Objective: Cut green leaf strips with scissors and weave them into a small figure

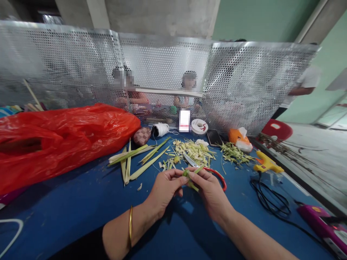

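Note:
Both hands meet above the blue table [89, 216], closed round a small piece of green leaf [193, 185]. My left hand [166, 187] pinches it from the left between thumb and fingers. From the other side my right hand [208, 187] pinches the same piece, and a green strip sticks up past its fingers. Just behind the right hand lie scissors [221, 177] with red handles, their blades resting by a heap of cut pale-green leaf bits [195, 150]. Several long pale leaf strips [148, 167] lie to the left, beyond my left hand.
A red plastic bag [67, 133] fills the back left. A thread spool [160, 129], ribbon roll [200, 126], phone [214, 138] and tissue pack [240, 139] line the back. On the right are a yellow glue gun [268, 163], its cord and a purple power strip [322, 225]. A perforated screen [165, 57] stands behind.

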Action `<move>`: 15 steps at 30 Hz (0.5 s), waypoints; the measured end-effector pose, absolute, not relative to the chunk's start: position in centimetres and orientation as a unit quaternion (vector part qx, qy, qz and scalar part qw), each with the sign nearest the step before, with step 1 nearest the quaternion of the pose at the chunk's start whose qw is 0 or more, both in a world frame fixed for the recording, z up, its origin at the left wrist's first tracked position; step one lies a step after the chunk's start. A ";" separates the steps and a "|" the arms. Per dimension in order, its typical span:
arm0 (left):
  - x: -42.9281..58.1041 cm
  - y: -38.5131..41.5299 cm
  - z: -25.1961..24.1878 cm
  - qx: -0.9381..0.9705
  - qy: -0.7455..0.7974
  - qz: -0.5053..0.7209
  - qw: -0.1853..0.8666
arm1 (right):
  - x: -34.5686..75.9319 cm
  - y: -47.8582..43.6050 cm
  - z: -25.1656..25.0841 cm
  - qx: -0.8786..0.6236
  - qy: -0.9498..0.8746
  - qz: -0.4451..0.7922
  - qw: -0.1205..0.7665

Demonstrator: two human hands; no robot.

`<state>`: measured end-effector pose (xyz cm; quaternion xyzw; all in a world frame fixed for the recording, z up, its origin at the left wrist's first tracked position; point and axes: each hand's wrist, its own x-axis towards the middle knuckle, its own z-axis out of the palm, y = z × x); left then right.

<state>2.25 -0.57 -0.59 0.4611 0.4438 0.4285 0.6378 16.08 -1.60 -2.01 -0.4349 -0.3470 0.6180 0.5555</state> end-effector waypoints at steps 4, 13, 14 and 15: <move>2.3 -0.6 -0.7 0.485 0.445 0.415 0.629 | 16.3 -1.8 -1.9 -0.434 -0.322 0.630 0.558; 2.6 -0.8 -0.5 0.499 0.456 0.403 0.617 | 16.2 -2.0 -1.8 -0.441 -0.315 0.632 0.555; 2.6 -0.9 -0.4 0.503 0.457 0.399 0.616 | 16.1 -2.0 -1.8 -0.443 -0.315 0.630 0.555; 2.7 -0.9 -0.4 0.506 0.456 0.396 0.615 | 16.1 -2.0 -1.9 -0.446 -0.318 0.627 0.554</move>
